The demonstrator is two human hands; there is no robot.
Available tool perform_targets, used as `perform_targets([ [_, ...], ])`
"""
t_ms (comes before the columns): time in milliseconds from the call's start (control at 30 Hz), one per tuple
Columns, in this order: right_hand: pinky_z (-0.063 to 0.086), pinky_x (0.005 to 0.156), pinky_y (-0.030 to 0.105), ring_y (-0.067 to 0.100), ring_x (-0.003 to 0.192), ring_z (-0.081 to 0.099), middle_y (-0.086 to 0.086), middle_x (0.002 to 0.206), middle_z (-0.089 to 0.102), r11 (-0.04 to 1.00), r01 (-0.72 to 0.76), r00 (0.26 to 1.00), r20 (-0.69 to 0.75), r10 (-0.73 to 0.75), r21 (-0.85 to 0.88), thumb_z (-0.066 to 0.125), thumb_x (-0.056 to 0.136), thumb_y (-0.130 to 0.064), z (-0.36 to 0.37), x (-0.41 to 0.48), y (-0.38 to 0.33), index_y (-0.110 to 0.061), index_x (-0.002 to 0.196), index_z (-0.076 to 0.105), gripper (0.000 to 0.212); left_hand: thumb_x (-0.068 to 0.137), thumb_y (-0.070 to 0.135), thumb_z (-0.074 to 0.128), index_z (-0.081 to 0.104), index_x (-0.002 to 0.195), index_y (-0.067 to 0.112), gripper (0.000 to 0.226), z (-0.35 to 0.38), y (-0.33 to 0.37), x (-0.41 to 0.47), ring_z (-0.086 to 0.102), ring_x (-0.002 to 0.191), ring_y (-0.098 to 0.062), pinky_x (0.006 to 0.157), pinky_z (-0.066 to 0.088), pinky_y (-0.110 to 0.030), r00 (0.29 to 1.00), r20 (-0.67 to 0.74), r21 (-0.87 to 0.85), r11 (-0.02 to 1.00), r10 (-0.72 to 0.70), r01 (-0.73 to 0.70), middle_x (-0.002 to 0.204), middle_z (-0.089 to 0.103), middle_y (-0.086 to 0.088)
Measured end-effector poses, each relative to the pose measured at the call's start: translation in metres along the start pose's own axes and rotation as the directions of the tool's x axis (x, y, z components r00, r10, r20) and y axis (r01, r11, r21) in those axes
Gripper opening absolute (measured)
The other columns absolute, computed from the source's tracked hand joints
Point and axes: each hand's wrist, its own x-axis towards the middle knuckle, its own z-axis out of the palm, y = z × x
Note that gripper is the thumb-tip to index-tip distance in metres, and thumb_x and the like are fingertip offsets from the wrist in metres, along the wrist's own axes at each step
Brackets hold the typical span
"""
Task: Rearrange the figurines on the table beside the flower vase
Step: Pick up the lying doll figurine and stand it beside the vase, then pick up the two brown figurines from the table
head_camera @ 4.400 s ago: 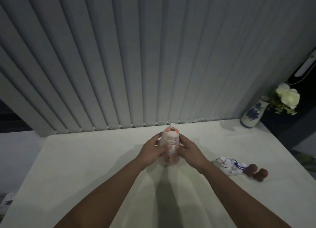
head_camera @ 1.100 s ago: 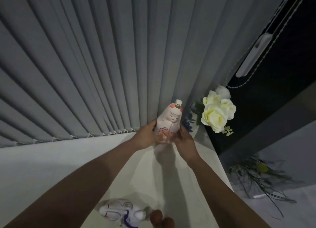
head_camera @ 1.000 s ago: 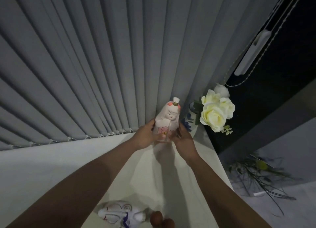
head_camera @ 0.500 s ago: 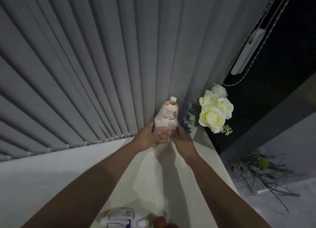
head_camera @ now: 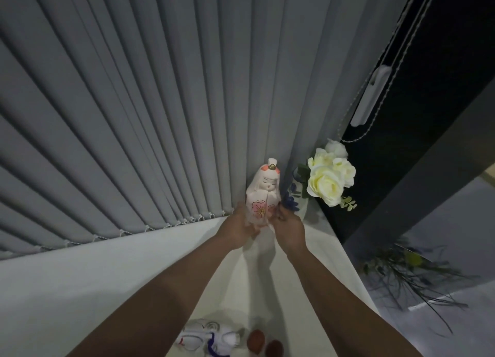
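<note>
We hold the white doll figurine (head_camera: 263,193) upright at the desk's (head_camera: 107,276) far edge, left hand (head_camera: 237,227) and right hand (head_camera: 288,227) clasping its base, just beside the blue-patterned flower vase (head_camera: 296,196).

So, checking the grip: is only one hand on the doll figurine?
No, the left hand and right hand both clasp the doll figurine.

doll figurine (head_camera: 263,193): white, pink flower, upright, gripped at base by both hands | flower vase (head_camera: 296,196): touching-close right of grip | small figurines (head_camera: 206,339): lying well behind grip
</note>
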Motion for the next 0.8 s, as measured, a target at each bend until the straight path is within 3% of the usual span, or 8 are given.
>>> perform_targets([
  [100, 0.048, 0.084, 0.033, 0.031, 0.106, 0.063, 0.009, 0.113, 0.070, 0.999, 0.008, 1.000, 0.030, -0.006, -0.039, 0.051, 0.095, -0.039, -0.010, -0.024, -0.006, -0.020, 0.124, 0.059, 0.035, 0.089, 0.020, 0.061, 0.028, 0.142, 0.015, 0.063, 0.000, 0.000, -0.031, 0.051, 0.122, -0.028, 0.095, 0.045, -0.031, 1.000, 0.025, 0.078, 0.997, -0.008, 0.006, 0.142, 0.047, -0.011],
  [200, 0.043, 0.092, 0.030, 0.028, 0.120, 0.056, 0.007, 0.130, 0.062, 0.999, -0.002, 0.999, 0.048, 0.004, -0.051, 0.056, 0.093, -0.028, -0.023, -0.056, -0.011, -0.019, 0.135, 0.051, 0.043, 0.093, 0.031, 0.055, 0.029, 0.145, 0.015, 0.060, -0.001, 0.001, -0.065, 0.039, 0.136, -0.026, 0.108, 0.033, -0.032, 0.998, 0.053, 0.181, 0.983, 0.016, -0.026, 0.152, 0.036, -0.007],
  [367, 0.034, 0.112, 0.032, 0.023, 0.136, 0.041, 0.005, 0.149, 0.043, 0.994, -0.011, 0.993, 0.117, 0.023, -0.106, 0.058, 0.091, -0.017, -0.042, -0.114, -0.003, -0.016, 0.143, 0.041, 0.054, 0.094, 0.033, 0.053, 0.047, 0.134, 0.018, 0.043, -0.001, -0.005, -0.127, 0.049, 0.127, -0.020, 0.107, 0.037, -0.029, 0.989, 0.102, 0.179, 0.975, 0.111, -0.128, 0.141, 0.051, -0.004],
  [500, 0.032, 0.106, 0.025, 0.019, 0.137, 0.038, 0.001, 0.152, 0.038, 0.992, 0.001, 0.986, 0.167, 0.021, -0.130, 0.056, 0.089, -0.011, -0.049, -0.157, 0.012, -0.019, 0.139, 0.046, 0.052, 0.092, 0.028, 0.057, 0.051, 0.131, 0.021, 0.041, 0.000, -0.022, -0.166, 0.050, 0.125, -0.015, 0.098, 0.035, -0.019, 0.974, 0.170, 0.234, 0.954, 0.151, -0.189, 0.140, 0.053, 0.000],
  [600, 0.037, 0.105, 0.021, 0.018, 0.132, 0.043, 0.002, 0.147, 0.045, 0.983, 0.012, 0.983, 0.182, 0.021, -0.182, 0.058, 0.086, -0.005, -0.046, -0.185, 0.026, -0.018, 0.136, 0.051, 0.052, 0.086, 0.030, 0.062, 0.048, 0.134, 0.023, 0.050, 0.006, -0.034, -0.184, 0.047, 0.128, -0.016, 0.104, 0.038, -0.025, 0.964, 0.234, 0.293, 0.936, 0.129, -0.197, 0.144, 0.048, 0.000],
  [700, 0.039, 0.076, 0.000, 0.015, 0.108, 0.055, 0.002, 0.138, 0.052, 0.968, -0.034, 0.981, 0.176, 0.080, -0.248, 0.062, 0.080, -0.004, -0.039, -0.208, 0.044, -0.017, 0.133, 0.053, 0.055, 0.080, 0.045, 0.066, 0.044, 0.135, 0.028, 0.062, 0.017, -0.044, -0.194, 0.044, 0.131, -0.019, 0.107, 0.037, -0.034, 0.952, 0.268, 0.443, 0.859, 0.148, -0.258, 0.142, 0.049, 0.003],
  [733, 0.039, 0.074, 0.001, 0.016, 0.106, 0.057, 0.002, 0.136, 0.053, 0.962, -0.048, 0.980, 0.175, 0.098, -0.270, 0.064, 0.080, -0.007, -0.036, -0.215, 0.049, -0.017, 0.132, 0.053, 0.055, 0.077, 0.051, 0.067, 0.045, 0.134, 0.030, 0.065, 0.021, -0.046, -0.195, 0.045, 0.130, -0.020, 0.106, 0.036, -0.035, 0.947, 0.271, 0.476, 0.831, 0.173, -0.288, 0.140, 0.052, 0.004],
  [800, 0.041, 0.088, 0.013, 0.019, 0.118, 0.055, 0.003, 0.137, 0.054, 0.941, -0.048, 0.980, 0.165, 0.108, -0.334, 0.064, 0.084, -0.016, -0.029, -0.227, 0.057, -0.017, 0.132, 0.052, 0.049, 0.073, 0.054, 0.067, 0.043, 0.135, 0.030, 0.070, 0.031, -0.047, -0.198, 0.045, 0.129, -0.022, 0.108, 0.032, -0.040, 0.935, 0.298, 0.524, 0.785, 0.193, -0.329, 0.138, 0.053, 0.003],
])
